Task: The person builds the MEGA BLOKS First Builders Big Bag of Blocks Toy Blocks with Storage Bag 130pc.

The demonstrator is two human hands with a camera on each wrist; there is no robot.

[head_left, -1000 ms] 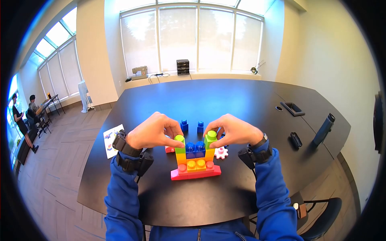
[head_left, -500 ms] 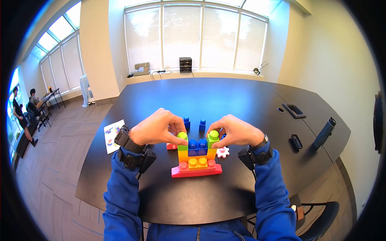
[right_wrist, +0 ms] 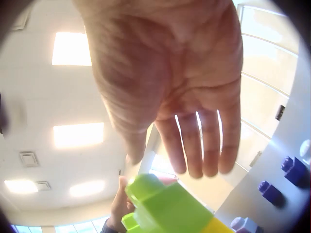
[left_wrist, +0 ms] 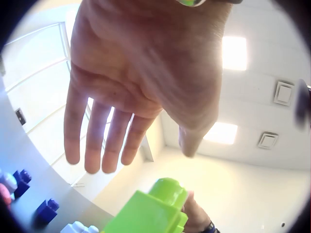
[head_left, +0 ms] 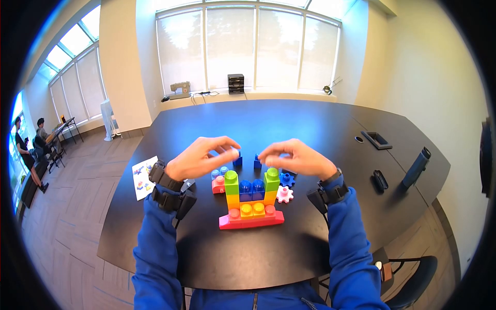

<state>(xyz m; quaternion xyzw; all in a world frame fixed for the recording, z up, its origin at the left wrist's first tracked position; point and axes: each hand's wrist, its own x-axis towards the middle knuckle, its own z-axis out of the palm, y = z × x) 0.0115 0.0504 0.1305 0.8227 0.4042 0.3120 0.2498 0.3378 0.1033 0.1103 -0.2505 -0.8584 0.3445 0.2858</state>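
A toy-block build stands upright on the table, with a red base, orange and yellow blocks above it and blue blocks in the middle. Green blocks top its left tower and right tower. My left hand hovers above and behind the left tower, fingers extended, nothing in it. Mirroring it over the right tower, my right hand is also empty. Both wrist views show straight fingers, with a green block below the left palm and another green block below the right.
Loose pieces lie behind the build: a red block, light blue block, dark blue blocks, blue gear and pink gear. A printed sheet lies left; a black case and bottle stand right.
Both hands have let go of the green tower tops and risen up and away from them, fingers straightening. The build stays standing in place, and pieces behind it now show more.
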